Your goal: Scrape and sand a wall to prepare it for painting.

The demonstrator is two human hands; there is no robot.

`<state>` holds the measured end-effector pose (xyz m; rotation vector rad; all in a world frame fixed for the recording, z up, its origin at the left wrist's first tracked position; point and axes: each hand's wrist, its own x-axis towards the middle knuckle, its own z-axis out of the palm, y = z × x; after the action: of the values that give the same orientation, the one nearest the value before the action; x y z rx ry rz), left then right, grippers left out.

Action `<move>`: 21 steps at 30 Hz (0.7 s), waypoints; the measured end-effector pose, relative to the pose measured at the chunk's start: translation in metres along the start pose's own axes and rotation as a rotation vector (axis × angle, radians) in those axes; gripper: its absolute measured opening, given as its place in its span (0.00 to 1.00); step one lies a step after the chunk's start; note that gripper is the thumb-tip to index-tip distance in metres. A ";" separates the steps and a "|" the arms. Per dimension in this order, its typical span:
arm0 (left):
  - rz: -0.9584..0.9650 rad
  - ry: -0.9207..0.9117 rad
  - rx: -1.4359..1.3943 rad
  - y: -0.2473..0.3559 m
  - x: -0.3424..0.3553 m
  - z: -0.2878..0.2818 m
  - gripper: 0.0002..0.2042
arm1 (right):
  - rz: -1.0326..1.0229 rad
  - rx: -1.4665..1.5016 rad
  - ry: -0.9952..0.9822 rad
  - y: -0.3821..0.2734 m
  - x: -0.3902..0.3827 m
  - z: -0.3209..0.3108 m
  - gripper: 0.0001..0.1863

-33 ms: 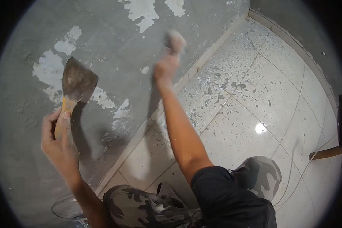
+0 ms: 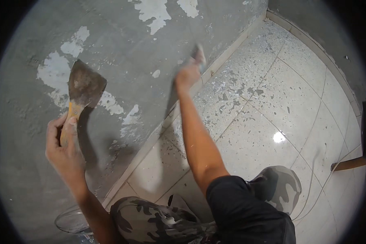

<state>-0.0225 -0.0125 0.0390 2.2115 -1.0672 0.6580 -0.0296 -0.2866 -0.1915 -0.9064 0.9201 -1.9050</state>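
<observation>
My left hand point(image 2: 69, 152) is wrapped round the yellow handle of a wide putty knife point(image 2: 86, 83). Its dirty, rust-brown blade points up in front of the grey wall point(image 2: 138, 77); whether it touches the wall I cannot tell. White patches point(image 2: 55, 73) show where the grey coat is off, some beside the blade. My right hand point(image 2: 187, 77) is closed at the lower wall, above the baseboard. It grips a small whitish piece point(image 2: 200, 56) with a dark side, too smeared by motion to name.
A tiled baseboard point(image 2: 217, 70) runs diagonally between wall and floor. Grey flakes point(image 2: 248, 91) litter the pale floor tiles point(image 2: 313, 118). A brown wooden leg point(image 2: 349, 163) and a thin cable point(image 2: 320, 193) are at the right. A loop of clear tubing or wire point(image 2: 57, 225) lies at lower left.
My right hand, with the whitish piece, has moved right and slightly down along the wall. The left hand with the putty knife has barely moved.
</observation>
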 end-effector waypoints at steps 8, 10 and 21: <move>0.014 0.052 0.034 -0.002 0.002 -0.006 0.12 | -0.515 -0.154 -0.176 -0.045 0.028 0.071 0.16; 0.217 0.156 0.054 -0.008 0.003 0.006 0.12 | -0.554 -0.090 -0.189 -0.066 0.030 0.049 0.16; -0.103 0.325 -0.068 0.028 0.038 -0.045 0.17 | 0.122 -0.398 -0.209 0.036 -0.014 -0.046 0.21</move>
<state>-0.0316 -0.0150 0.1036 2.0001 -0.7930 0.8845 -0.0502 -0.2767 -0.2473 -1.2252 1.2179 -1.5150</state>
